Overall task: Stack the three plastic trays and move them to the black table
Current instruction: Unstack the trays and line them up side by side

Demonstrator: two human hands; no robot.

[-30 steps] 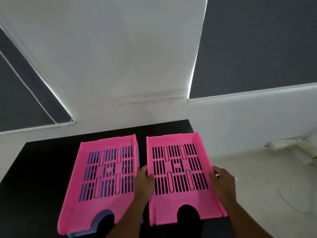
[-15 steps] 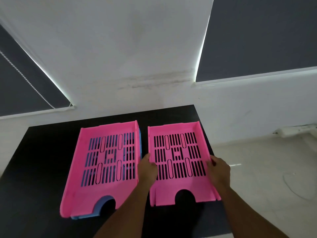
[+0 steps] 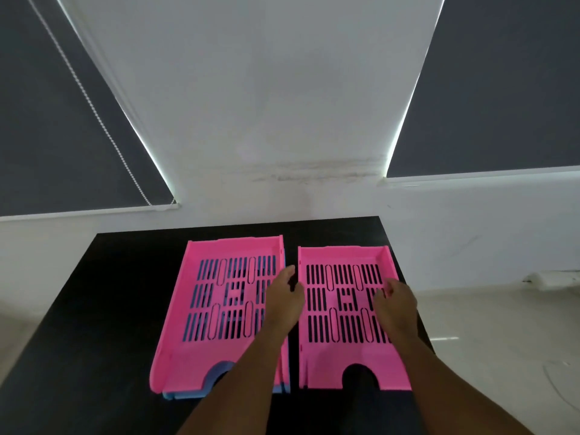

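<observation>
On the black table (image 3: 94,309), the right pink tray (image 3: 345,350) is now lying flat, and both hands are loosening from its sides: the left hand (image 3: 284,301) is curling narrow at its left wall, the right hand (image 3: 396,304) is resting half-open over its right wall. Just beside it, apart, another pink tray (image 3: 219,309) is sitting on a blue tray (image 3: 188,394). Judging from this, the third tray is still needing stacking. Nothing is blocking it.

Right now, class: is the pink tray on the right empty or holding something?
Empty. Through the slots of the right pink tray only the black table shows; just the right hand reaches over its edge.
</observation>
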